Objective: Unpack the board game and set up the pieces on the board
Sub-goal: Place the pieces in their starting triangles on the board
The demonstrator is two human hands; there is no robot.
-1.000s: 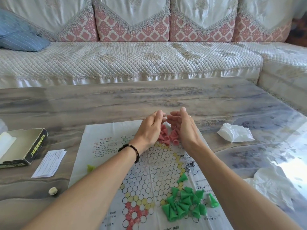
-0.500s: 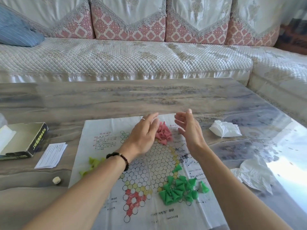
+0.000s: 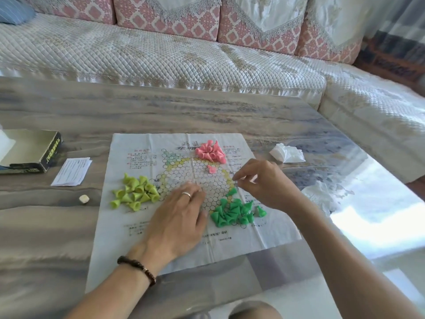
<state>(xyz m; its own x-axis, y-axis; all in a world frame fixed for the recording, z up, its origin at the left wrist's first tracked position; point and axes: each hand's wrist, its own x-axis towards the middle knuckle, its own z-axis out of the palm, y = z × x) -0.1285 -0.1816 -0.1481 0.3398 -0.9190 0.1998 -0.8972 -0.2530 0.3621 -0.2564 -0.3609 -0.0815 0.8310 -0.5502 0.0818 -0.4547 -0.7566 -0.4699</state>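
Left hand [image 3: 178, 223] lies flat, fingers spread, on the paper board [image 3: 128, 229]; right hand [image 3: 264, 183] hovers at three o'clock, fingertips pinched, contents unclear; pink pieces [image 3: 211, 152] at twelve.

The left hand [image 3: 177, 223] lies palm down, fingers spread and flat, a ring on one finger (and a dark bead bracelet at the wrist). The right hand [image 3: 264, 183] hovers higher, fingers curled inward with thumb and fingertips pinched together. Both forearms reach forward, bare.
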